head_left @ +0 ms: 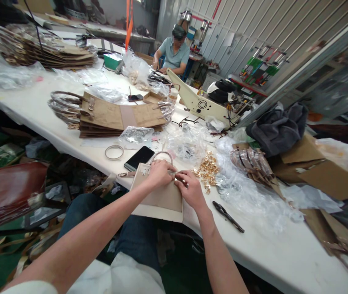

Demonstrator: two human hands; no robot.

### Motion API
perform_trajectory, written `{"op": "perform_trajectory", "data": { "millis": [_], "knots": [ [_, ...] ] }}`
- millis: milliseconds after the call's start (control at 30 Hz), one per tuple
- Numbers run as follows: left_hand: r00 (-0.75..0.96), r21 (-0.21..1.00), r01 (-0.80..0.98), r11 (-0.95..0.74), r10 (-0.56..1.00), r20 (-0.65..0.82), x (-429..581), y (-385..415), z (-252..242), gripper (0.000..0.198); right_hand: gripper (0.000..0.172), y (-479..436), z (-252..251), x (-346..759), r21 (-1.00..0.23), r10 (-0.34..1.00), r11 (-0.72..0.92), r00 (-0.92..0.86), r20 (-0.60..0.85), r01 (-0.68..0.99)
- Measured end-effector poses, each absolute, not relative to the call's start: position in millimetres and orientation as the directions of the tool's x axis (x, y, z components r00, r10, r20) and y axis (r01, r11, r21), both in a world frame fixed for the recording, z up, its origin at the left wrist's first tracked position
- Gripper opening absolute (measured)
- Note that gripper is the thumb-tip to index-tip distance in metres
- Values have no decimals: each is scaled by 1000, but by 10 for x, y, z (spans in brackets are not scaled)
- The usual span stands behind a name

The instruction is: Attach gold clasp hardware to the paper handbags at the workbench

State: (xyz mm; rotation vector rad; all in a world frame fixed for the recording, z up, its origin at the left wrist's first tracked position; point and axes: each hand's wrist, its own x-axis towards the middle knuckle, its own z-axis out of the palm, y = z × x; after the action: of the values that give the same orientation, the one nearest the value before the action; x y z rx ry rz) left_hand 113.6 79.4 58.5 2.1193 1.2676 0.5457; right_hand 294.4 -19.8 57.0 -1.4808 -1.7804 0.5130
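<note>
— Beige bag panel (164,200): where does it lie?
— Flat on the near edge of the white counter (272,253), its lower end overhanging toward the person's lap, its looped handle (161,154) pointing away.
— And the fingers?
— Both sets sit on the panel's top edge. The left hand (158,173) is curled tight over it; the right hand (190,190) pinches narrow on a small metal fitting (174,173) between the two hands.
— What surrounds them?
— A dark phone (139,158) just left of the handle, gold hardware (207,169) heaped near the right hand, black pliers (227,216) nearer the counter's edge. A co-worker (174,49) sits at the far end.
</note>
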Motion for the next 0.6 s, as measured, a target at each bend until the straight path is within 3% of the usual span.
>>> {"op": "perform_trajectory", "data": {
  "millis": [267,400,500,600],
  "knots": [
    [497,678,653,-338,866,-46,1144,864,615,33,22,-224,513,2889,-756,960,221,-3,278,617],
    [468,679,661,-319,883,-41,1138,814,685,36,40,-363,570,3120,-766,937,171,137,320,620],
    [455,673,670,-314,890,-38,1162,787,703,36,38,-682,568,3559,-648,842,2,348,412,762],
    [435,664,693,-282,898,-72,1226,806,691,33,49,-1073,444,4010,-383,836,-235,387,389,893]
  ]
}}
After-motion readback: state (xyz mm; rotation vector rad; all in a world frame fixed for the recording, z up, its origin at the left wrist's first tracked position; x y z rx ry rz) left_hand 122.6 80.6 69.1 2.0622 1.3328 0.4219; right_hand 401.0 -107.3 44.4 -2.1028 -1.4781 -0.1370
